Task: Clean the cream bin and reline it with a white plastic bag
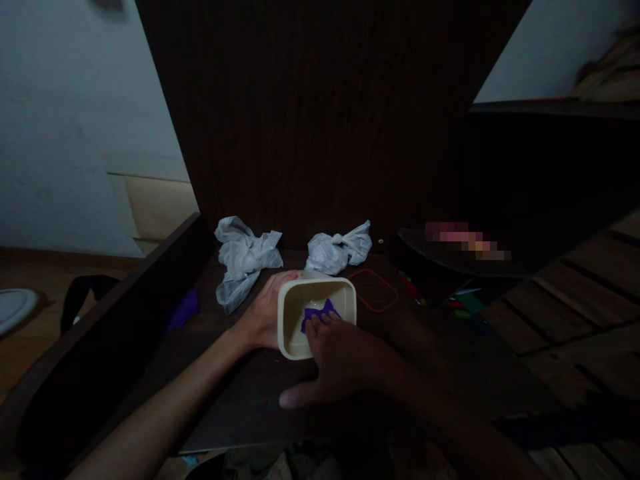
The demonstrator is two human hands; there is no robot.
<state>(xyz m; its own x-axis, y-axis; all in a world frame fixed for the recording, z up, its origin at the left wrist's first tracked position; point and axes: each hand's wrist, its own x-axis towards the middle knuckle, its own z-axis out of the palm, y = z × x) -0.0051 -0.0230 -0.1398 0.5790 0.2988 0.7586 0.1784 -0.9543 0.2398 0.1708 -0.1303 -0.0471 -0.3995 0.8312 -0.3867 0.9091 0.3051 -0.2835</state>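
Observation:
A cream plastic container [281, 320], squarish with rounded corners, is tilted so that its mouth faces me. My left hand [265, 310] is closed around its left side, with some fingers hidden behind it. A crumpled purple cloth [325, 309] lies inside against the container's inner surface. The fingertips of my right hand [337, 353] reach in and press on this cloth. Those fingers are stretched out, and the thumb sticks out to the left below the rim, apart from the cloth.
Two crumpled whitish plastic bags, a left one [245, 257] and a right one [337, 250], lie behind the container on the dark wooden surface [230, 400]. An orange-red ring [376, 310] lies to the right. Another purple piece [184, 311] sits by the raised left side board [115, 320].

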